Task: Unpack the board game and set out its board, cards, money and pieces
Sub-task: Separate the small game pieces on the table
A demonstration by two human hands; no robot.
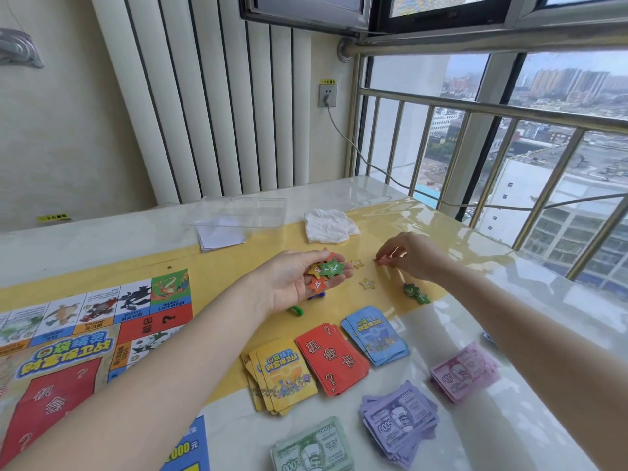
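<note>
Cupping green and orange cardboard star tokens (328, 270) in left hand (295, 280); right hand (413, 254) pinching a small orange star token (380, 261) on glossy yellow tabletop (390, 219), near its far edge.

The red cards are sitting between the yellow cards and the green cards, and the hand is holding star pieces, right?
Almost. The head view shows the red cards between the yellow cards and blue cards, not green ones. The left hand does hold star pieces.

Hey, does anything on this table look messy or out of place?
Mostly tidy. A crumpled white cloth lies beyond the star tokens, unrelated to the game. The yellow cards are fanned unevenly, and the purple money stack is splayed rather than squared.
</note>
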